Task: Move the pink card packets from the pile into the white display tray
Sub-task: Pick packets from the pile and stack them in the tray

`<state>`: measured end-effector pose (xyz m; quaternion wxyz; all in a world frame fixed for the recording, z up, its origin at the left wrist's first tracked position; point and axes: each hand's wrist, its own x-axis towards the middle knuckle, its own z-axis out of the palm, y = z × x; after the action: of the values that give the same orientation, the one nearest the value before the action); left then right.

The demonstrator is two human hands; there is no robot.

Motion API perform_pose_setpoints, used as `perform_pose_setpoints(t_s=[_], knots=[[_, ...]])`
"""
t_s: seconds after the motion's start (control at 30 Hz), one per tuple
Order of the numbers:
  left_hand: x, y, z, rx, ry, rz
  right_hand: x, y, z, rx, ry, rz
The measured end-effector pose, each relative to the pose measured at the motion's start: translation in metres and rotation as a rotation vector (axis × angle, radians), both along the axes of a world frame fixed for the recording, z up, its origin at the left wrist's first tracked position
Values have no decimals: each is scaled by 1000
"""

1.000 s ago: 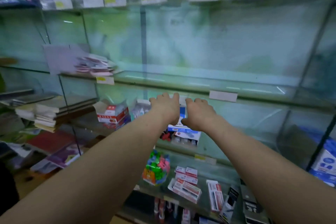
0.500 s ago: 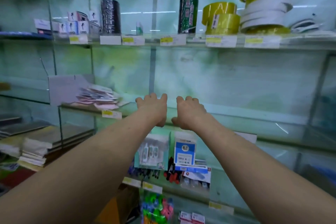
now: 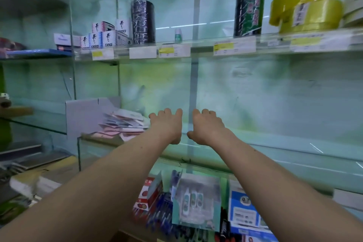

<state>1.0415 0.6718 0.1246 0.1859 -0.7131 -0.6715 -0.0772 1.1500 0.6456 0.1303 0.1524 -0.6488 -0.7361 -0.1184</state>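
Note:
A loose pile of pink and white card packets lies on the middle glass shelf, left of centre. Behind and left of the pile stands a white cardboard display tray, its tall back wall upright. My left hand hovers palm down just right of the pile, fingers curled forward and apart, holding nothing. My right hand is beside it, a short gap to the right, also palm down and holding nothing. Both forearms reach in from the bottom of the view.
The shelf above carries small boxes, a black tape stack, a green-black tape stack and yellow tape rolls. Below hang pen packs and a blue carton. Notebooks are stacked at the left.
The view has tilted upward and come closer to the shelves. Both hands have risen from the lower shelf to the middle glass shelf, next to the packet pile.

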Motion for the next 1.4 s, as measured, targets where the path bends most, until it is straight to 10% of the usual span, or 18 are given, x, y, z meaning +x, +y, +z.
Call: perform_pose_setpoints(t_s=[1.4], knots=[[-247,201,17,-147,-190,-415,-242,211,-30,-65,45,72]])
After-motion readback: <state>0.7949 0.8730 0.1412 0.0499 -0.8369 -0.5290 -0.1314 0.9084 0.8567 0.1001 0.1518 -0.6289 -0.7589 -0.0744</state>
